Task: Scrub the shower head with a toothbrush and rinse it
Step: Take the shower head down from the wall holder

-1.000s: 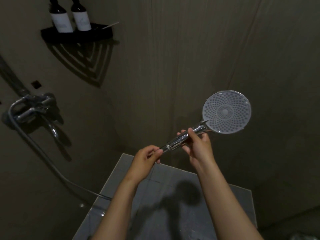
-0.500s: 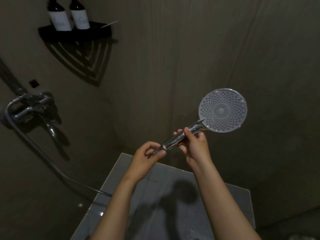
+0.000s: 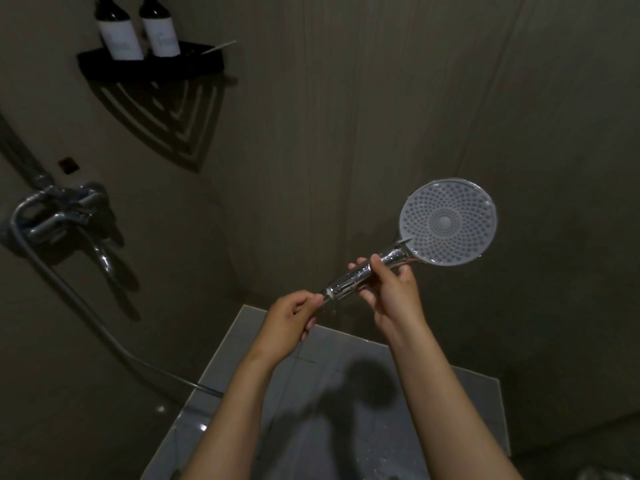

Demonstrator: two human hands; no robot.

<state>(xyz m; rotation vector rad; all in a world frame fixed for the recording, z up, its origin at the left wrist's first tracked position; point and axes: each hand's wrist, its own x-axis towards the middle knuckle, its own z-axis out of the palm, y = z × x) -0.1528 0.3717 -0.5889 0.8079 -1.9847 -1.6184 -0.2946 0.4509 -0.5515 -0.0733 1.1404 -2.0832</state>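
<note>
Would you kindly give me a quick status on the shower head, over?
Right hand grips shower head by the handle. Left hand pinches handle end. Nothing blocks its face.

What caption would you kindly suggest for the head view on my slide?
Right hand grips the shower head by its handle; left hand pinches the handle's end.

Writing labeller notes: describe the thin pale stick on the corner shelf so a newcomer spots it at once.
At upper left, a black corner shelf hangs on the wall. Two dark, white-labelled bottles stand on it; right of them lies the thin pale stick, its tip jutting past the shelf's right end. Unlike the upright bottles, it is slim and lies nearly flat.
</note>
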